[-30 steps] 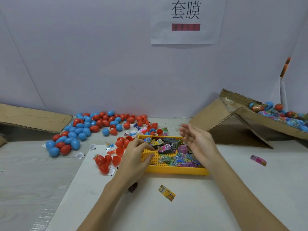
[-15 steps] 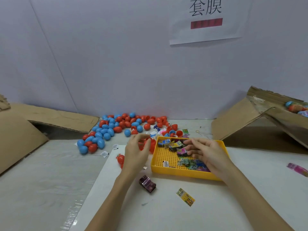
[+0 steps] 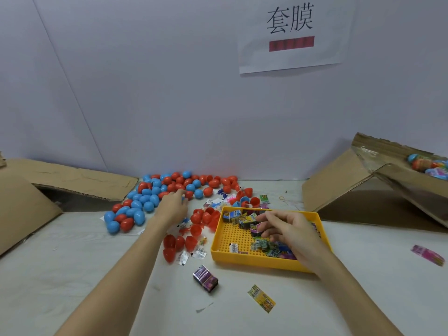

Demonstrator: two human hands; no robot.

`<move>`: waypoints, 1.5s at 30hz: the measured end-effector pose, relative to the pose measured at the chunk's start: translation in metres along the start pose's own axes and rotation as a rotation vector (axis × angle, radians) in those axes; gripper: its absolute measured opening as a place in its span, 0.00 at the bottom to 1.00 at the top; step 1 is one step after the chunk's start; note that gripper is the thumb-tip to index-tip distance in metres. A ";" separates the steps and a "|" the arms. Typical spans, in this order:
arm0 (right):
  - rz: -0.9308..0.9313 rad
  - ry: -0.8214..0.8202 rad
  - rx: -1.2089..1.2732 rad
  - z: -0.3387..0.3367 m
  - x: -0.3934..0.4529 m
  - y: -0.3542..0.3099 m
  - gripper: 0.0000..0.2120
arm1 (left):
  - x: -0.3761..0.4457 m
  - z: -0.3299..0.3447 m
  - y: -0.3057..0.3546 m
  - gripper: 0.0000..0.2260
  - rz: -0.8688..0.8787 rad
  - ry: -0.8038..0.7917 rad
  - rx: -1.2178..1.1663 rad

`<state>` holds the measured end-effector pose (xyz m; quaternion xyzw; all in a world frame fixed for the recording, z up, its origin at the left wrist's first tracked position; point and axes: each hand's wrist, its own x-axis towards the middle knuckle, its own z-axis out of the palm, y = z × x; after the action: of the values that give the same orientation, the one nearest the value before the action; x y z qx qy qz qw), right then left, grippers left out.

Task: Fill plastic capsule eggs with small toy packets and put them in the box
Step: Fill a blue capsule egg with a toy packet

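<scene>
A pile of blue and red capsule eggs (image 3: 155, 197) lies at the back left of the table. My left hand (image 3: 173, 207) reaches into this pile, its fingertips on the eggs near the pile's right side; its grip is hidden. Open red egg halves (image 3: 179, 243) lie between the pile and a yellow perforated tray (image 3: 254, 261) of small toy packets. My right hand (image 3: 288, 232) is over the tray and pinches a dark purple toy packet (image 3: 254, 230) between thumb and fingers. The cardboard box (image 3: 339, 187) at the right holds filled eggs (image 3: 426, 166).
A dark wrapped packet (image 3: 205, 278) and a yellow packet (image 3: 261, 298) lie in front of the tray. A pink packet (image 3: 428, 254) lies far right. Flattened cardboard (image 3: 80, 180) sits at the left. A wall with a paper sign stands behind.
My left hand has moved from the tray's left edge out to the egg pile. My right hand dropped into the tray and took hold of a packet.
</scene>
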<state>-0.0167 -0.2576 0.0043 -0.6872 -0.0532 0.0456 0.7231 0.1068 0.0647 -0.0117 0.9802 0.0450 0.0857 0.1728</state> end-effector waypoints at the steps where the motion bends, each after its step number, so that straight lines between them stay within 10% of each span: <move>1: 0.001 -0.001 -0.003 0.000 0.001 0.001 0.12 | -0.001 0.002 -0.002 0.15 -0.002 0.032 -0.021; 12: -0.002 0.011 -0.024 0.002 -0.002 0.000 0.11 | -0.080 -0.019 0.053 0.19 0.198 0.246 -0.350; 17: -0.048 0.010 -0.023 0.004 -0.006 -0.005 0.10 | -0.137 -0.016 0.105 0.19 0.354 0.057 -0.724; 31: -0.116 -0.044 -0.209 0.003 -0.005 0.003 0.08 | -0.156 0.001 0.112 0.16 0.577 0.101 -0.707; 45: -0.274 0.033 -0.347 0.010 -0.006 0.006 0.07 | -0.157 0.007 0.115 0.07 0.430 0.082 -0.738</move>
<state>-0.0245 -0.2480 -0.0009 -0.7884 -0.1412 -0.0739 0.5942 -0.0391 -0.0636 -0.0019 0.8354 -0.1871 0.1690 0.4883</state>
